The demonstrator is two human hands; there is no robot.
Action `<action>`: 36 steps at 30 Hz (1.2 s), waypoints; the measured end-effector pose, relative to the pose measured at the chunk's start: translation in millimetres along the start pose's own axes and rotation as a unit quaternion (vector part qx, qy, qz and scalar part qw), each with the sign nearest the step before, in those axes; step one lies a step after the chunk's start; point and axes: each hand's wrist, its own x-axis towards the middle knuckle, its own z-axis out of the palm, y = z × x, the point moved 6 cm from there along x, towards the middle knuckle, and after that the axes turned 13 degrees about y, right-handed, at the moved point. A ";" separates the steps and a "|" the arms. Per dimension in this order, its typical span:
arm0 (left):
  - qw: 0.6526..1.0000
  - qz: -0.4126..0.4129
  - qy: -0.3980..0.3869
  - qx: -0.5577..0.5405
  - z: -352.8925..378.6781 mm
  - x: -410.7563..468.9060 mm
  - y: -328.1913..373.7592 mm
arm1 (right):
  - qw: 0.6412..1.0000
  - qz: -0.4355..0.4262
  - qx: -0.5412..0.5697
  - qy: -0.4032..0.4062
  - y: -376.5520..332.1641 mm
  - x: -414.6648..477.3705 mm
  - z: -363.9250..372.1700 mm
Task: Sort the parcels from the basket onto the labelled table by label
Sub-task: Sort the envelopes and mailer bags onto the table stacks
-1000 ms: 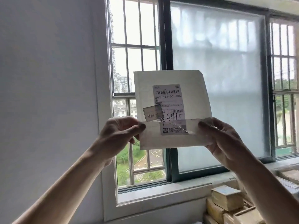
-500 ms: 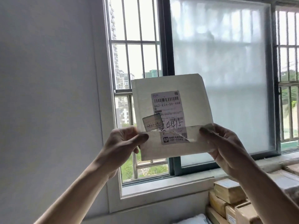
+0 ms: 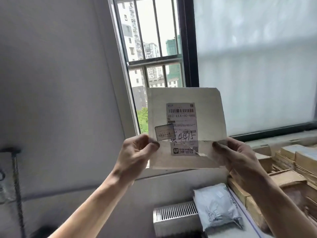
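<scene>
Tally by kind
One left hand [image 3: 135,152], one right hand [image 3: 237,156]. One envelope [image 3: 185,96] with one label [image 3: 181,117] and one sticker [image 3: 164,132]. One grey bag [image 3: 216,206]. One grille [image 3: 176,212]. Boxes [image 3: 288,179] stacked at right, too blurred to count.

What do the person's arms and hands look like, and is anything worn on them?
The left hand and the right hand are bare: no gloves, and no ring shows on the visible fingers. The left forearm and the right forearm are bare too, with no sleeve, watch or bracelet in view.
</scene>
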 end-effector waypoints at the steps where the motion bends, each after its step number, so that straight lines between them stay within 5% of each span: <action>1: 1.000 0.004 0.003 0.002 -1.4 -4.6 2.6 | 1.000 -0.003 -0.003 0.001 -0.4 -5.0 -0.6; 11: 0.999 -0.004 -0.013 -0.044 -15.3 -66.3 55.6 | 0.998 -0.052 0.033 -0.010 -53.9 -66.7 4.3; 18: 0.991 -0.057 0.049 -0.113 -29.8 -133.4 85.5 | 0.998 -0.055 -0.012 -0.013 -85.2 -136.4 -6.6; 27: 0.989 -0.070 0.020 -0.129 28.0 -226.3 108.3 | 0.981 -0.011 -0.195 -0.021 -120.1 -210.8 -100.9; 36: 0.988 -0.138 -0.021 -0.061 150.9 -264.2 107.9 | 0.982 -0.001 -0.184 0.044 -144.2 -198.8 -231.5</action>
